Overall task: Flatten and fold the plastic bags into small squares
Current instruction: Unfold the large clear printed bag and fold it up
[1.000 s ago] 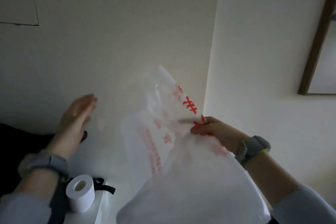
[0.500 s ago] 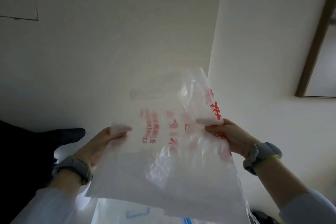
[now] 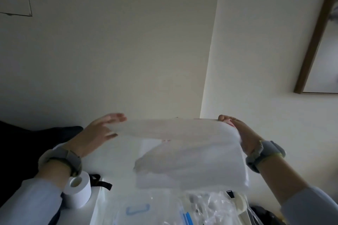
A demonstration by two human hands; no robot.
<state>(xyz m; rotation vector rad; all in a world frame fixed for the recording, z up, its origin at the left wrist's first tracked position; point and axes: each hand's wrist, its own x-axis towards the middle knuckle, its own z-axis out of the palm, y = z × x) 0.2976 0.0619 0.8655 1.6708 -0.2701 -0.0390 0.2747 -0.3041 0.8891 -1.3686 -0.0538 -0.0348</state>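
Above the white worktop (image 3: 117, 166), both hands stretch a translucent plastic bag (image 3: 182, 144): left hand (image 3: 97, 135) and right hand (image 3: 237, 133) each pinch an edge in their grip.

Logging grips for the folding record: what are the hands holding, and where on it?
Both hold one translucent plastic bag: left hand at its upper left corner, right hand at its upper right.

The room is dim. Two plain cream walls (image 3: 128, 51) meet at a corner (image 3: 210, 60). A picture with dark wooden frame (image 3: 311, 42) hangs on the right wall. A white bench (image 3: 113, 160) stands below.
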